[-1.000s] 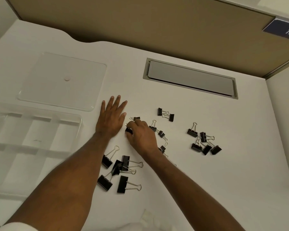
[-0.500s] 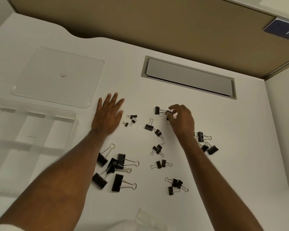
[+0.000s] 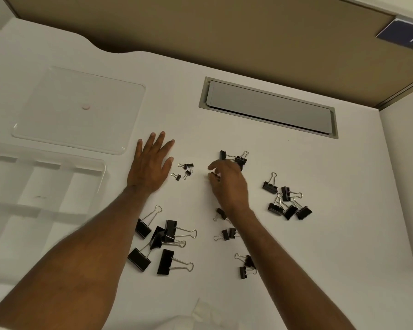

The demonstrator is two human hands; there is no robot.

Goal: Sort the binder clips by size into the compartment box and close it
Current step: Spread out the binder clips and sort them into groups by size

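Binder clips lie scattered across the white bench (image 3: 320, 270), already gathered loosely by size. Five large clips (image 3: 163, 241) sit in a cluster near the left forearm, some overlapping. Three tiny clips (image 3: 184, 170) lie just beside the thumb of the left hand (image 3: 150, 166), which rests flat on the bench with its fingers straight and slightly spread, holding nothing. The right hand (image 3: 229, 184) hovers to the right of those tiny clips, its fingers curled and its grip pinching a small dark clip (image 3: 214, 175) at the fingertips; how firmly it is held is hard to tell. Just behind that hand two medium clips (image 3: 234, 157) touch each other. Further right a bunch of medium clips (image 3: 286, 202) lies tangled, well apart from the large ones. Small clips (image 3: 227, 234) lie along the inner side of the right forearm, with two more (image 3: 246, 266) nearer the camera, partly hidden by the arm.

The clear compartment box (image 3: 43, 194) stands open at the left edge of the bench, its dividers visible; no clip can be made out in its compartments. Its transparent lid (image 3: 79, 108) lies flat behind it, apart from the box. A grey cable hatch (image 3: 267, 107) is set into the bench at the back, below a tan partition (image 3: 200, 25)
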